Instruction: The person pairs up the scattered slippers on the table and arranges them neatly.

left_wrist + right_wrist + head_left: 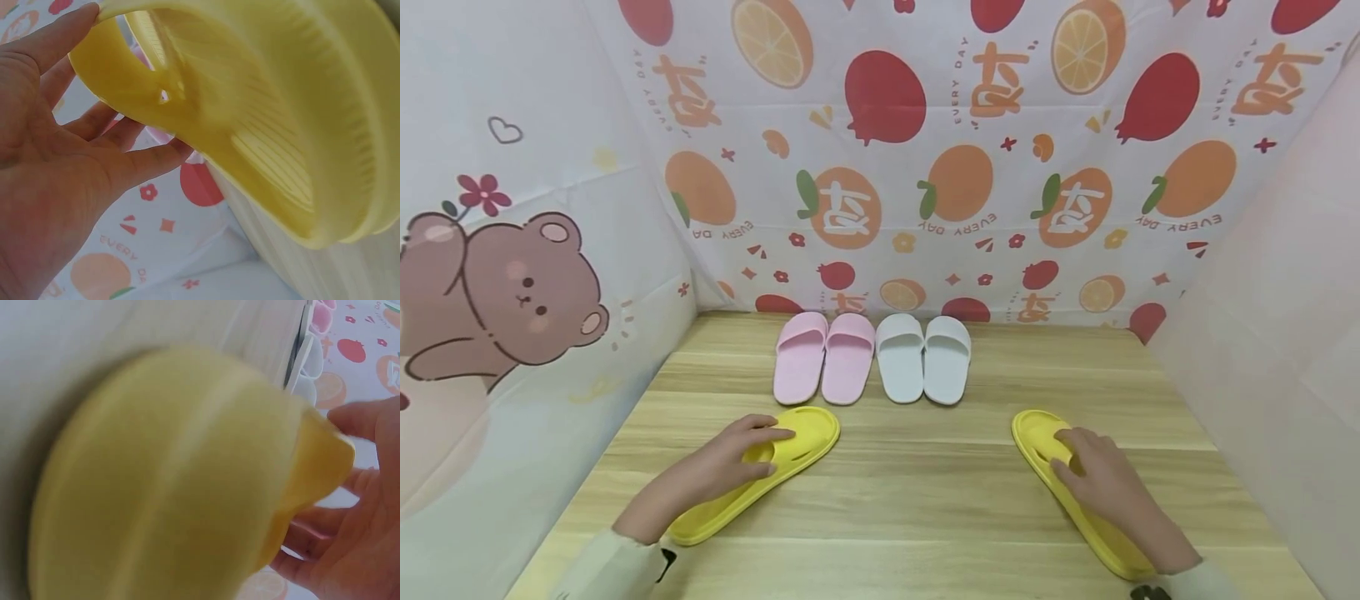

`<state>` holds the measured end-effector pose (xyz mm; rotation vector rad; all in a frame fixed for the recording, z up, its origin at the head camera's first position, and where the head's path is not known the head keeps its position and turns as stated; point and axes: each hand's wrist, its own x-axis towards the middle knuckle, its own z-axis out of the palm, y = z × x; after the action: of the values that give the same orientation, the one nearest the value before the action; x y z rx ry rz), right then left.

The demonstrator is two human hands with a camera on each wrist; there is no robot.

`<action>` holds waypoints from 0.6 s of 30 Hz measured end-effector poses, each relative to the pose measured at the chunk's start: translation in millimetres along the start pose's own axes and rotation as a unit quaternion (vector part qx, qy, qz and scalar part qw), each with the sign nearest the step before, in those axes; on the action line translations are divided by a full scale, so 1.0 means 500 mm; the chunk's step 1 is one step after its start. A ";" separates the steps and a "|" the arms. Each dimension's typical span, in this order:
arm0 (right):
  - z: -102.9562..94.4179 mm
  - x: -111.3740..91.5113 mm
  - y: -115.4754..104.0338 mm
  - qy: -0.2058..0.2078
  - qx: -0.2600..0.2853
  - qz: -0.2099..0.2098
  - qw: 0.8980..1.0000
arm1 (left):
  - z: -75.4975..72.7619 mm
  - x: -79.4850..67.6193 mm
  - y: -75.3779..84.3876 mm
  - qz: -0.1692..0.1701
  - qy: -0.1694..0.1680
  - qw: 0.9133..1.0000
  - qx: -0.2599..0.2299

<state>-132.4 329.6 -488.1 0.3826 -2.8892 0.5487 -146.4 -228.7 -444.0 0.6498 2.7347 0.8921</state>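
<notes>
A yellow slipper (703, 523) lies at the left of the wood-grain surface, its toe angled inward to the right. My left hand (726, 458) grips it by the strap, thumb on one edge and fingers spread over the other. In the left wrist view the strap (125, 78) sits between thumb and fingers. Well apart on the right is the other yellow slipper (1033, 427), toe angled left. My right hand (1105, 475) holds its strap from above. The right wrist view has the heel of that slipper (150, 487) large in front, with fingers around the strap.
A pair of pink slippers (797, 371) and a pair of white slippers (901, 371) stand side by side by the back wall, toes toward it. Fruit-printed cloth (955, 250) covers that wall. A bear-printed sheet (542, 283) hangs on the left, a pale sheet (1262, 333) on the right.
</notes>
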 end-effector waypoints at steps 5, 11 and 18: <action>-0.012 -0.001 -0.004 -0.020 0.005 -0.012 1.000 | 0.012 0.019 0.011 0.008 0.003 1.000 0.005; -0.021 -0.002 -0.007 -0.033 0.003 -0.044 0.998 | 0.028 0.043 0.027 0.031 0.013 0.999 0.011; -0.022 -0.005 -0.009 -0.025 0.009 -0.056 0.998 | 0.041 0.062 0.039 0.045 0.011 0.999 0.004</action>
<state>-127.5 330.3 -477.3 0.5647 -2.8890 0.5542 -160.8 -190.0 -450.1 0.7739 2.7495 0.9139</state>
